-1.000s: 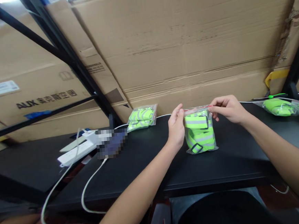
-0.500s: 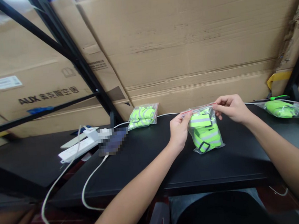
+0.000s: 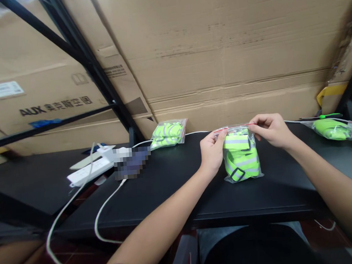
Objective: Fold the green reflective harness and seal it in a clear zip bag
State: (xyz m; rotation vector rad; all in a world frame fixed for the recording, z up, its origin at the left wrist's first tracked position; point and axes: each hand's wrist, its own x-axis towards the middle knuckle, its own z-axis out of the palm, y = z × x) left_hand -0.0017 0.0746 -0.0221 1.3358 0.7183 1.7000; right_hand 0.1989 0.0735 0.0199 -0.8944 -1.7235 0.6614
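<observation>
A clear zip bag (image 3: 241, 155) with a red-striped seal stands on the black table, packed with a folded neon-yellow reflective vest with grey stripes and black buckles. My left hand (image 3: 212, 153) pinches the bag's top left corner. At the top right corner, my right hand (image 3: 270, 131) pinches the sealed edge. The bag's lower part rests on the tabletop, and the fingers hide small parts of its top edge.
A black table (image 3: 175, 201) holds another bagged vest (image 3: 167, 134) to the left and more (image 3: 331, 130) to the right. Further left lie a white power strip (image 3: 90, 173), a white cable (image 3: 69, 213) and a pixelated object (image 3: 132, 163). Cardboard boxes (image 3: 218, 51) stand behind.
The bag has shifted right since a second ago, and my left hand has moved along its top edge to pinch the left corner. Between the last two views, little has changed.
</observation>
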